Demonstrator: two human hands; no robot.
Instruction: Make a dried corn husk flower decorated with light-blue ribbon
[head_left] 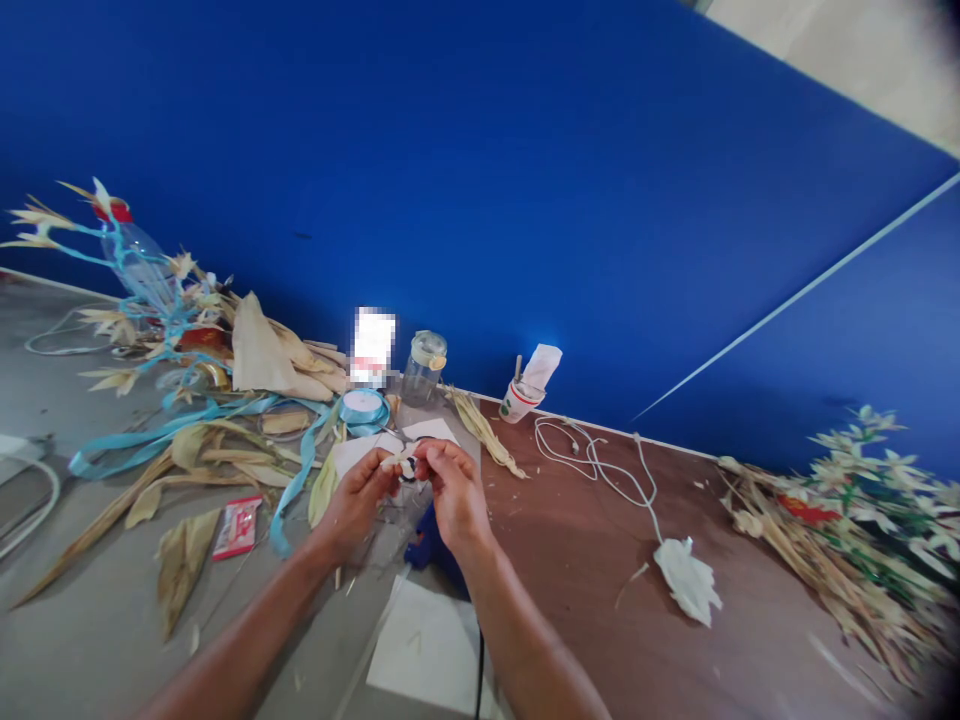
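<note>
Bare forearms stretch up from the near edge, and behind them rises a huge, smooth blue partition! Below it spreads the worktop, matte grey on the left, brown on the right. Far left, dry, papery husks heap up beside a clear bottle with a red cap; on the right lies a spiky bunch of white-and-green flowers. Near the middle, a white sheet bears one faint mark, not clearly readable. Glossy light-blue ribbon curls across the left; the white cup at the far side shows red bands and a green emblem. Over to the red packet, its print too small to read. And centre stage, the left hand and right hand both have a fingertip grip on a small pale piece, above the worktop!
</note>
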